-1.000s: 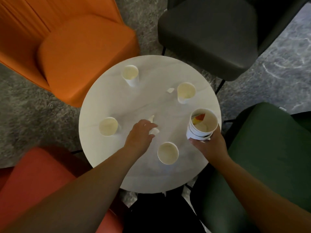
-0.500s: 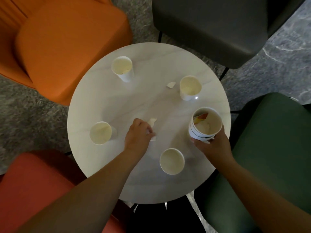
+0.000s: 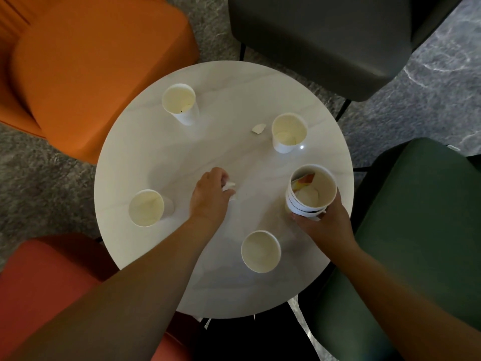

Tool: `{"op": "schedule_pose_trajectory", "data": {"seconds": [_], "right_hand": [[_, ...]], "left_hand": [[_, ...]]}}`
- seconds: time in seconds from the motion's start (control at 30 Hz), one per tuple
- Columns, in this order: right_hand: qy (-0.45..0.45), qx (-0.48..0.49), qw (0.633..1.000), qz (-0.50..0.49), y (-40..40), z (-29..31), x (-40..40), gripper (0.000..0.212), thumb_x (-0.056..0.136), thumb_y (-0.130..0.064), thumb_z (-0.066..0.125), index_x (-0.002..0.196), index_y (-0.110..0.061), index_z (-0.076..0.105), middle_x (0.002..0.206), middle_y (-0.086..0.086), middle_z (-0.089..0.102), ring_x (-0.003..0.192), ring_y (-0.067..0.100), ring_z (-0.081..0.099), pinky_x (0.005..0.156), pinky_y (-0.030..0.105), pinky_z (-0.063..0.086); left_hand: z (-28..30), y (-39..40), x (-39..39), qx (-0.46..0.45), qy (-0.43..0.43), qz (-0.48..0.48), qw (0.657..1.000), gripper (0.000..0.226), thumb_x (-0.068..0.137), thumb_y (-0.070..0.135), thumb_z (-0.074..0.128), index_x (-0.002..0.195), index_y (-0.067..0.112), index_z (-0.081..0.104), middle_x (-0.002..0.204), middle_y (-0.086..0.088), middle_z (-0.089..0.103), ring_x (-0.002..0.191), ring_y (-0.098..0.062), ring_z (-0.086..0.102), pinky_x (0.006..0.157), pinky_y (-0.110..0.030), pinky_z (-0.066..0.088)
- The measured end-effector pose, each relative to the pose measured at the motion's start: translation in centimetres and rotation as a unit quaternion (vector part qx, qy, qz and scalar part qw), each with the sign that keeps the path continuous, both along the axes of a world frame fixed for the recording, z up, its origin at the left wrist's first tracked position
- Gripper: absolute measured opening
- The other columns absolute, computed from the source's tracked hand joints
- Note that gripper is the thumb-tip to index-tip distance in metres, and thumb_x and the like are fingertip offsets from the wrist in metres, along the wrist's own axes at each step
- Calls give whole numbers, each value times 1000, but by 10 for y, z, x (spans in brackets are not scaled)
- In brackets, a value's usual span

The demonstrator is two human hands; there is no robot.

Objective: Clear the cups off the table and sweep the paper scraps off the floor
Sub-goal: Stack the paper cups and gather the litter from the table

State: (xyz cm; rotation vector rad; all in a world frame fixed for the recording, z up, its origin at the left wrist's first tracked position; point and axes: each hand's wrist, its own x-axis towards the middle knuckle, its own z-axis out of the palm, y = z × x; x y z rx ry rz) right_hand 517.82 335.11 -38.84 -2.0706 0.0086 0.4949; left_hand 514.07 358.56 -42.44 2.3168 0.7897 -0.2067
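Left hand (image 3: pixel 209 198) pinching a paper scrap (image 3: pixel 229 185) on the tabletop (image 3: pixel 223 100), right hand (image 3: pixel 325 225) round the stacked paper cups (image 3: pixel 311 190).

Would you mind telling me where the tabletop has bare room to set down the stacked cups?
The widest bare patch on the round table lies between the far-left cup, the near-left cup and the left hand. It is crowded on the right, round the stacked cups and far-right cup.

single cups (image 3: pixel 178 100) 4 | cup stack (image 3: pixel 311 190) 1 | loose scrap (image 3: pixel 258 128) 1 | chairs (image 3: pixel 99 66) 4
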Motion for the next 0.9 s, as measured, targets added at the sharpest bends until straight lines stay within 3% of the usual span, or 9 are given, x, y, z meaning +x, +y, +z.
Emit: {"op": "schedule_pose_trajectory", "data": {"seconds": [0.13,0.2,0.27,0.37,0.43,0.57,0.7,0.83,0.9], "right_hand": [[-6,-2,1000,5,-4,-1,-1,64,66,-33,86,116,-38,47,105,-21,58,97,3,57,82,15,41],[-6,-5,1000,5,-6,-3,-2,66,65,-35,86,119,-36,48,108,-20,58,97,2,57,80,11,40],[-3,-11,1000,10,-9,-5,-1,68,65,-36,86,122,-33,48,109,-19,57,98,3,56,79,9,38],[5,-1,1000,14,-12,-5,-1,69,65,-37,86,124,-33,48,111,-18,58,100,4,58,80,12,40],[11,5,1000,10,-15,-4,0,68,66,-35,86,120,-39,45,109,-21,57,100,4,57,82,15,41],[19,22,1000,-1,-16,-2,1,68,67,-30,86,115,-47,41,106,-24,56,99,4,57,85,21,44],[17,27,999,2,-17,-3,2,64,68,-28,85,115,-45,44,105,-24,58,97,-1,58,82,14,43],[25,23,999,7,-16,-4,5,62,68,-31,84,114,-43,45,103,-28,57,95,-13,56,79,5,40],[31,23,999,3,-16,-10,7,62,66,-36,84,117,-38,49,106,-25,60,97,-9,58,82,11,44]], "left_hand": [[7,0,2,-44,26,31,998,14,84,20,71,96,22,63,89,6,60,86,-15,58,72,-21,43],[21,-3,0,-96,4,68,993,12,81,20,74,86,24,64,80,9,62,79,-9,59,64,-9,39],[43,-10,-5,-151,-27,85,984,14,78,19,77,80,25,65,73,11,63,68,-3,57,62,-7,39],[81,-24,-23,-242,-17,33,970,19,74,14,81,74,26,67,62,14,64,57,3,54,60,-11,43],[98,-34,-35,-269,34,-48,961,18,71,15,83,74,26,69,65,14,65,57,4,52,59,-10,41],[98,-39,-39,-209,134,-207,946,26,68,22,84,80,39,69,83,16,66,66,1,48,62,-9,37],[89,-27,-21,-209,68,-121,968,26,73,20,82,87,38,69,84,15,67,64,-6,49,61,-10,39],[69,-15,9,-167,16,-59,984,23,75,19,80,91,31,69,88,14,67,57,3,49,59,-4,38],[57,-11,24,-128,-4,-31,991,21,77,20,79,93,29,69,89,12,67,62,3,52,61,-4,38]]}}
